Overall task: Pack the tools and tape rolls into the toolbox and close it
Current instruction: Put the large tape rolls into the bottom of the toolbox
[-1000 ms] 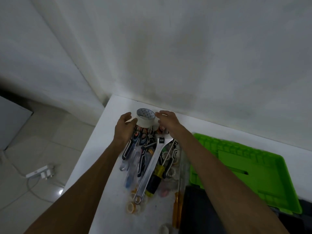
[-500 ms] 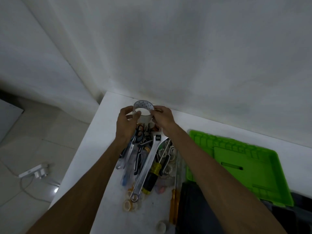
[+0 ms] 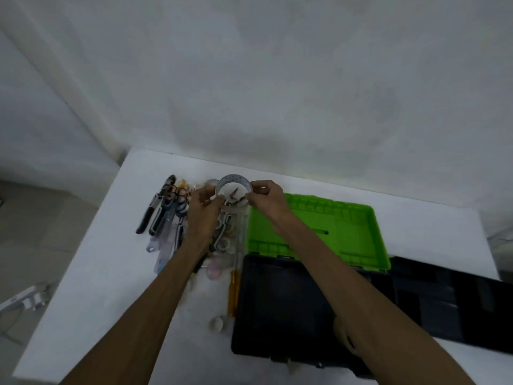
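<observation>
Both hands, left hand (image 3: 204,211) and right hand (image 3: 265,200), are still pinching the tape roll (image 3: 234,184) mid-frame, now nearer the green tray (image 3: 358,232); white table (image 3: 111,273) lower left.

Your table (image 3: 97,287) stands against the wall (image 3: 277,79). The open toolbox (image 3: 283,309) sits on its near right part, with the tray (image 3: 347,226) just behind it, toward the wall. The pile of tools (image 3: 166,218) lies left of the tray. You hold the tape roll (image 3: 234,182) above the pile's far end, left hand (image 3: 204,208) on its left, right hand (image 3: 265,198) on its right.
</observation>
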